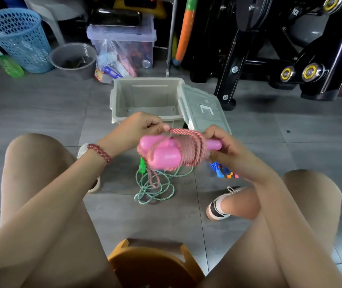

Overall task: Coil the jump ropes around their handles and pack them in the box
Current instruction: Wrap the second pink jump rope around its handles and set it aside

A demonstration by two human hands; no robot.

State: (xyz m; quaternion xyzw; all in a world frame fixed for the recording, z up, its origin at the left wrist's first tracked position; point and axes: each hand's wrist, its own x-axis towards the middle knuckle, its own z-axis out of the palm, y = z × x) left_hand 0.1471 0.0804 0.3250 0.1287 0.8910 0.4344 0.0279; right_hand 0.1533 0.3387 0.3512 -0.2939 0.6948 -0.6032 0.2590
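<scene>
Two pink handles (pixel 167 154) in right hand (pixel 221 147), left hand (pixel 143 126) pinching rope (pixel 186 135)

A blue basket (pixel 18 38) stands beside a grey bucket (pixel 82 72) (dark contents inside).

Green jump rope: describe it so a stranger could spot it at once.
Find the open grey box in the middle of the tiled floor. Nearer the camera than it, the green jump rope sprawls in loose loops, its green handle at the upper left. Unlike the pink rope, wound round its handles and held by the left hand and right hand, it lies uncoiled.
</scene>
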